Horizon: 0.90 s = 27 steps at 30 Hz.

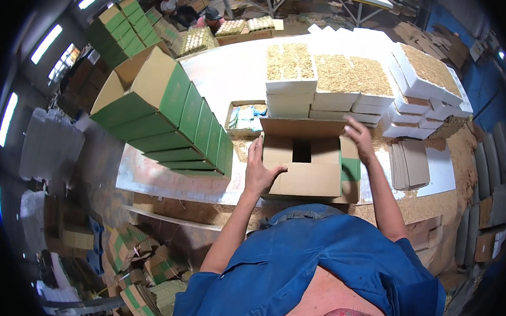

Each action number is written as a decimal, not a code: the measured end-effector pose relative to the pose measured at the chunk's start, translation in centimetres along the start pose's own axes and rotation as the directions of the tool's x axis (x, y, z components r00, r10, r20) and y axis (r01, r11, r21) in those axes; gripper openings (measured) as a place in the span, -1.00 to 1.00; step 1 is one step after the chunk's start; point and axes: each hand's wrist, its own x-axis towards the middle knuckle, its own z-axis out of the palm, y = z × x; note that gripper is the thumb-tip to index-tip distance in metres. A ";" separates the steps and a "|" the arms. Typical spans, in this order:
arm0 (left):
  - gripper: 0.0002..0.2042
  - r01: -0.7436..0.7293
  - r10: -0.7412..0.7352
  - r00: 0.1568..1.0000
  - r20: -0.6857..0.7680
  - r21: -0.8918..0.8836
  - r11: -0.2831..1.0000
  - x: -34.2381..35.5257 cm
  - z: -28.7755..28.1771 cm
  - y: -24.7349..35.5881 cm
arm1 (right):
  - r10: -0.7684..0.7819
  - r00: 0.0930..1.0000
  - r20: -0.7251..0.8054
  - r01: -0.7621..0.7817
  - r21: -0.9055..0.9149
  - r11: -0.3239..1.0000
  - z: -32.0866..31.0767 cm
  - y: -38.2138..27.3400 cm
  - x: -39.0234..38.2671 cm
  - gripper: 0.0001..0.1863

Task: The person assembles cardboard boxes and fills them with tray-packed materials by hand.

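Observation:
An open cardboard box [305, 180] stands in front of me on the table, its flaps raised or folded outward and a dark gap showing in its bottom. My left hand [259, 168] grips its left side, fingers along the wall and thumb over the near panel. At the box's far right corner is my right hand [359, 137], fingers apart and bent beside the end of the far flap; whether they touch it is unclear. Left of the box rises a row of nested green cartons [175, 119], the end one open at the top.
White foam trays [288, 87] filled with brown shavings are stacked behind the box. Flat cardboard pieces [409, 163] stand to the right. A shallow carton [248, 116] holds blue-and-white packets. Egg trays [197, 40] and people are at the back. Flattened cartons [143, 301] lie at lower left.

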 end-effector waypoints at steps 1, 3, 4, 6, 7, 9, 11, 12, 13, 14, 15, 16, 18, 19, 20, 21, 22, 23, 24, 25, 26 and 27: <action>0.15 0.022 -0.023 0.999 0.030 0.010 1.000 0.2 0.0 -0.3 | -0.045 0.996 0.079 0.043 0.032 0.999 0.1 -3.2 0.8 -0.44; 0.20 0.062 -0.059 0.997 0.059 -0.055 0.997 0.6 0.1 0.1 | -0.139 0.972 0.191 0.130 0.057 0.990 2.2 -9.0 1.2 -0.48; 0.23 0.058 -0.054 0.997 0.053 -0.078 0.995 0.7 0.1 0.3 | -0.140 0.960 0.243 0.145 -0.001 0.989 3.1 -9.6 0.8 -0.54; 0.25 0.131 -0.127 0.991 0.033 -0.216 0.968 0.5 0.1 0.6 | -0.282 0.938 0.200 0.325 -0.234 0.916 5.3 -8.9 -0.8 -0.67; 0.27 0.184 -0.181 0.983 0.036 -0.265 0.947 0.4 0.0 0.5 | -0.342 0.927 0.155 0.373 -0.274 0.886 6.0 -8.9 -2.2 -0.71; 0.27 0.030 -0.034 0.999 -0.022 -0.164 0.986 0.4 -0.2 0.4 | 0.076 0.966 0.247 -0.091 0.050 0.995 4.6 -6.0 -4.5 -0.77; 0.01 -0.006 0.008 1.000 0.025 -0.097 0.995 0.3 -0.3 0.7 | -0.168 0.980 0.107 0.190 -0.242 0.951 5.8 -2.6 -8.8 -0.80; -0.08 0.040 -0.026 0.994 0.102 -0.143 0.989 0.4 -0.3 0.4 | -0.356 0.923 0.146 0.383 -0.255 0.888 6.1 -2.4 -9.1 -0.80; -0.17 0.089 -0.055 0.982 0.179 -0.186 0.979 0.5 -0.2 0.1 | -0.310 0.933 0.182 0.353 -0.299 0.887 5.6 -2.8 -9.7 -0.82; -0.21 0.074 -0.045 0.984 0.174 -0.163 0.984 0.6 -0.3 -0.3 | -0.103 0.985 0.140 0.113 -0.063 0.992 4.6 -3.0 -9.4 -0.81; -0.24 0.060 -0.034 0.983 0.180 -0.141 0.988 0.5 -0.6 0.2 | 0.121 0.983 0.142 -0.146 0.183 0.972 3.4 -2.9 -9.3 -0.79; -0.22 0.087 -0.050 0.982 0.184 -0.195 0.977 0.6 -0.7 0.4 | 0.096 0.994 0.048 -0.104 0.209 0.972 2.2 -2.4 -9.2 -0.74; -0.24 0.072 -0.048 0.979 0.196 -0.118 0.990 0.7 -1.0 0.7 | -0.090 0.996 0.024 0.092 -0.113 0.989 -0.6 -0.3 -9.5 -0.53; -0.25 0.060 -0.045 0.978 0.202 -0.068 0.996 0.5 -0.9 0.6 | -0.070 0.995 0.066 0.085 -0.257 0.963 -1.6 0.0 -10.8 -0.44; -0.25 0.040 -0.026 0.983 0.184 -0.074 0.996 0.6 -0.9 0.3 | 0.117 0.973 0.198 -0.025 -0.416 0.909 -2.0 0.4 -11.7 -0.19; -0.26 0.023 -0.009 0.985 0.173 -0.081 0.996 0.4 -0.7 0.0 | 0.280 0.916 0.287 -0.102 -0.509 0.855 -1.0 -0.4 -13.1 0.00; -0.25 0.032 -0.018 0.984 0.176 -0.078 0.996 0.6 -0.6 0.4 | 0.212 0.938 0.273 -0.078 -0.431 0.899 0.4 0.8 -14.9 0.06; -0.27 0.047 -0.027 0.982 0.185 -0.107 0.993 0.7 -0.6 0.6 | 0.141 0.956 0.257 -0.042 -0.355 0.934 1.8 2.5 -15.8 0.13; -0.29 0.024 -0.013 0.984 0.175 -0.062 0.998 0.8 -0.8 0.5 | 0.140 0.963 0.229 -0.044 -0.379 0.924 2.5 3.4 -15.8 0.15; -0.32 -0.004 0.007 0.986 0.168 -0.016 1.000 1.2 -1.2 0.6 | 0.135 0.971 0.197 -0.046 -0.400 0.915 3.0 3.5 -15.4 0.17; -0.42 -0.009 0.001 0.984 0.177 0.045 0.999 1.6 -2.1 0.5 | 0.140 0.972 0.186 -0.037 -0.470 0.882 2.7 3.2 -14.7 0.19; -0.49 0.010 -0.006 0.981 0.194 -0.023 1.000 2.8 -3.1 -0.1 | 0.055 0.991 0.122 0.007 -0.461 0.888 2.9 1.3 -13.9 -0.04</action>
